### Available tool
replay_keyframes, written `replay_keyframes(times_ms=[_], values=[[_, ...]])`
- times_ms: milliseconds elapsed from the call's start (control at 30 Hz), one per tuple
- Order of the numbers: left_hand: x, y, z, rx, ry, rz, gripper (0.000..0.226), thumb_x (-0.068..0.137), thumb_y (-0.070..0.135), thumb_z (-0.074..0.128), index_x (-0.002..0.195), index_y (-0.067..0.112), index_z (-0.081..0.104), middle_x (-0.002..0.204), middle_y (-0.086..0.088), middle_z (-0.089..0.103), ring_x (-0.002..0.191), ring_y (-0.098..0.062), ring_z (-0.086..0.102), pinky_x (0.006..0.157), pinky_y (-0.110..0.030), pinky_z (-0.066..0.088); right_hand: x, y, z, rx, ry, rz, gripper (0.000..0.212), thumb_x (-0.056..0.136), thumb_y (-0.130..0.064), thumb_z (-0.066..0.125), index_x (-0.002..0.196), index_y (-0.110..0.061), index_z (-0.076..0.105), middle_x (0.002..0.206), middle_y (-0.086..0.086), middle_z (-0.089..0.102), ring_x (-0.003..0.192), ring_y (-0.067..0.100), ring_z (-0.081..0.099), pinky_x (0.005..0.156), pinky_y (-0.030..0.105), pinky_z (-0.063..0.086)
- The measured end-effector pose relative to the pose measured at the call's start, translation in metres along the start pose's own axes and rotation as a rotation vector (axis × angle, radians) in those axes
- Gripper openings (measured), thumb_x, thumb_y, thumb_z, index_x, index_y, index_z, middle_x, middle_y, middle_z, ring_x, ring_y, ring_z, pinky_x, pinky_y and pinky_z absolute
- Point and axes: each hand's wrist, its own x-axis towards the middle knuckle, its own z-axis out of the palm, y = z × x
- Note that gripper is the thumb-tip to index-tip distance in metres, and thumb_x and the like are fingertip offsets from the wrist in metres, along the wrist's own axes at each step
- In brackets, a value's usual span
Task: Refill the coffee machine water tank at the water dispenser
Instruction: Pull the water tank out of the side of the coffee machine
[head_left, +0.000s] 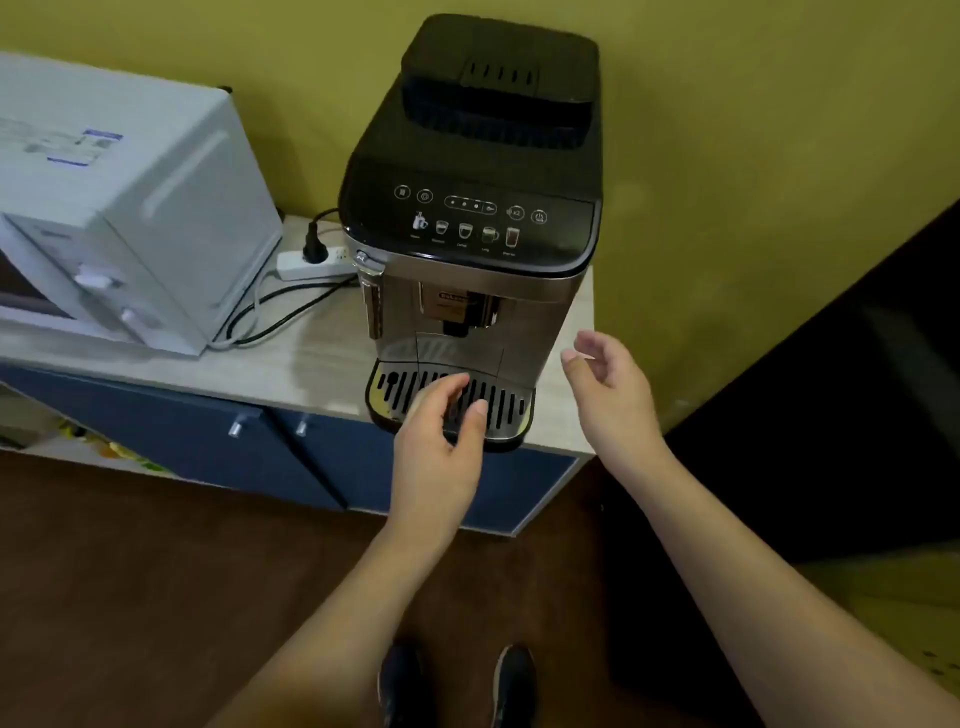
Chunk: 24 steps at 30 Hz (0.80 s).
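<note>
**Both hands raised before the coffee machine, holding nothing**

Pale wood-grain countertop (291, 358) over blue cabinet doors (171, 436) with small metal knobs, set against a mustard-yellow wall (753, 156). Dark brown floor (130, 597) below. Coffee machine (467, 223) at the right end of the counter, black on top with a lit panel of drink icons, silver in front, slotted drip tray (410, 387) jutting over the counter's front edge. White microwave (114, 208) at the left, well apart from the machine. Between the two, near the wall, a white power strip (311, 264) with a black plug in it and cables looping over the counter.

Water tank not to be made out as a separate part. Microwave cut off by the left edge. Open shelf under the counter at far left, contents blurred and bright-coloured, not identifiable. Large dark shape (831, 415) at right, unclear what. Lettering on the machine's front badge too small to read. Two dark shoes (457, 686) at the bottom edge, partly behind the forearms.

Left hand (441, 436) in front of the drip tray, fingers loosely curled, thumb apart from them, gripping nothing; contact with the tray not determinable. Right hand (608, 384) just beside the machine's right side near its lower front corner, fingers relaxed and spread a little, empty, apparently clear of the casing.
</note>
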Motion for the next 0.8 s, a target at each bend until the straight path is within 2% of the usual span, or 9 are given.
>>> replay_keyframes(times_ms=[67, 133, 233, 333, 500, 567, 667, 733, 800], values=[[0.011, -0.003, 0.015, 0.083, -0.003, -0.028, 0.041, 0.097, 0.028, 0.057, 0.137, 0.021, 0.051, 0.135, 0.006, 0.054, 0.121, -0.005, 0.051, 0.090, -0.004, 0.039, 0.021, -0.002, 0.002, -0.099, -0.030, -0.007, 0.049, 0.101, -0.039, 0.050, 0.145, -0.020, 0.043, 0.145, -0.003, 0.052, 0.129, 0.015, 0.050, 0.103, 0.030, 0.042], [0.022, -0.007, 0.035, 0.119, -0.017, -0.055, 0.046, 0.097, 0.029, 0.057, 0.141, 0.019, 0.046, 0.140, 0.004, 0.051, 0.123, -0.015, 0.052, 0.100, -0.018, 0.043, 0.041, -0.005, 0.003, -0.161, -0.053, -0.030, 0.051, 0.101, -0.041, 0.048, 0.146, -0.018, 0.042, 0.144, 0.000, 0.053, 0.129, 0.018, 0.051, 0.098, 0.029, 0.042], [0.041, -0.015, 0.066, 0.150, 0.015, -0.088, 0.053, 0.096, 0.029, 0.059, 0.143, 0.013, 0.041, 0.146, -0.002, 0.045, 0.131, -0.019, 0.046, 0.102, -0.022, 0.035, 0.065, -0.005, 0.005, -0.234, -0.097, -0.100, 0.042, 0.103, -0.038, 0.045, 0.138, -0.015, 0.050, 0.129, 0.001, 0.062, 0.113, 0.015, 0.057, 0.081, 0.025, 0.043], [0.060, -0.022, 0.093, 0.154, 0.034, -0.094, 0.052, 0.093, 0.026, 0.064, 0.139, 0.015, 0.042, 0.141, -0.005, 0.042, 0.127, -0.021, 0.048, 0.100, -0.028, 0.043, 0.077, -0.002, 0.006, -0.319, -0.111, -0.145, 0.033, 0.105, -0.034, 0.042, 0.128, -0.015, 0.056, 0.109, -0.002, 0.063, 0.098, 0.016, 0.059, 0.064, 0.023, 0.042], [0.072, -0.028, 0.120, 0.209, 0.109, -0.114, 0.071, 0.092, 0.030, 0.063, 0.149, 0.013, 0.024, 0.151, -0.008, 0.024, 0.126, -0.028, 0.046, 0.099, -0.031, 0.041, 0.083, 0.003, 0.008, -0.444, -0.139, -0.217, 0.030, 0.105, -0.030, 0.037, 0.118, -0.013, 0.057, 0.100, 0.001, 0.063, 0.088, 0.020, 0.060, 0.074, 0.037, 0.050], [0.070, -0.028, 0.124, 0.151, 0.137, -0.146, 0.060, 0.097, 0.041, 0.051, 0.147, 0.020, 0.026, 0.146, -0.004, 0.034, 0.126, -0.024, 0.047, 0.089, -0.027, 0.044, 0.086, 0.004, 0.008, -0.495, -0.135, -0.241, 0.030, 0.105, -0.032, 0.036, 0.116, -0.013, 0.057, 0.098, 0.002, 0.064, 0.089, 0.022, 0.062, 0.077, 0.041, 0.053], [0.069, -0.025, 0.124, 0.200, 0.226, -0.098, 0.053, 0.097, 0.065, 0.031, 0.140, 0.035, 0.034, 0.132, 0.004, 0.053, 0.113, -0.013, 0.054, 0.069, -0.017, 0.036, 0.087, 0.006, 0.010, -0.537, -0.114, -0.261, 0.031, 0.105, -0.035, 0.036, 0.111, -0.014, 0.058, 0.096, 0.004, 0.066, 0.089, 0.025, 0.064, 0.080, 0.048, 0.055], [0.070, -0.023, 0.124, 0.167, 0.262, -0.105, 0.052, 0.096, 0.066, 0.030, 0.138, 0.035, 0.034, 0.133, 0.001, 0.053, 0.112, -0.014, 0.055, 0.074, -0.022, 0.040, 0.085, 0.006, 0.012, -0.542, -0.087, -0.263, 0.030, 0.104, -0.035, 0.036, 0.109, -0.014, 0.057, 0.093, 0.003, 0.065, 0.088, 0.026, 0.064, 0.079, 0.048, 0.055], [0.071, -0.022, 0.130, 0.144, 0.236, -0.111, 0.055, 0.096, 0.063, 0.032, 0.139, 0.030, 0.033, 0.138, -0.004, 0.049, 0.121, -0.021, 0.053, 0.093, -0.037, 0.046, 0.083, 0.004, 0.015, -0.571, -0.068, -0.260, 0.030, 0.105, -0.034, 0.035, 0.109, -0.013, 0.056, 0.087, 0.001, 0.061, 0.087, 0.027, 0.064, 0.077, 0.045, 0.053]])
